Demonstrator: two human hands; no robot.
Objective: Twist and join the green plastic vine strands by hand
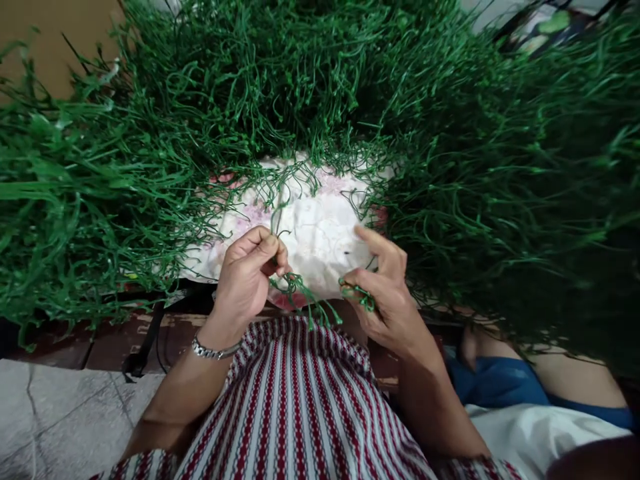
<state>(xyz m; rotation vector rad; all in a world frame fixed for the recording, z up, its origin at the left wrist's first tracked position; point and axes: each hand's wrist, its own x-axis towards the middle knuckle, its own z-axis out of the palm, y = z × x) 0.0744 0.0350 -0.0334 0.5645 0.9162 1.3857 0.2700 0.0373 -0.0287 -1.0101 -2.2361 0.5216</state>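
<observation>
My left hand (247,270) is closed, with thumb and forefinger pinching a thin green stem (277,217) that stands up from the fingertips. A small bunch of green stems (317,308) hangs out below its curled fingers. To the right, apart from it, my right hand (384,293) has its forefinger stretched out, while the thumb and other fingers close around short green stem pieces (363,297). Both hands are above the near part of a pale flowered cloth (320,230). I cannot tell whether the stems are real or plastic.
Big heaps of thin green stems with small knobs ring the cloth: a left heap (85,200), a back heap (300,73) and a right heap (515,187). Another person's leg in blue shorts (505,380) is at the lower right. Tiled floor (65,413) shows lower left.
</observation>
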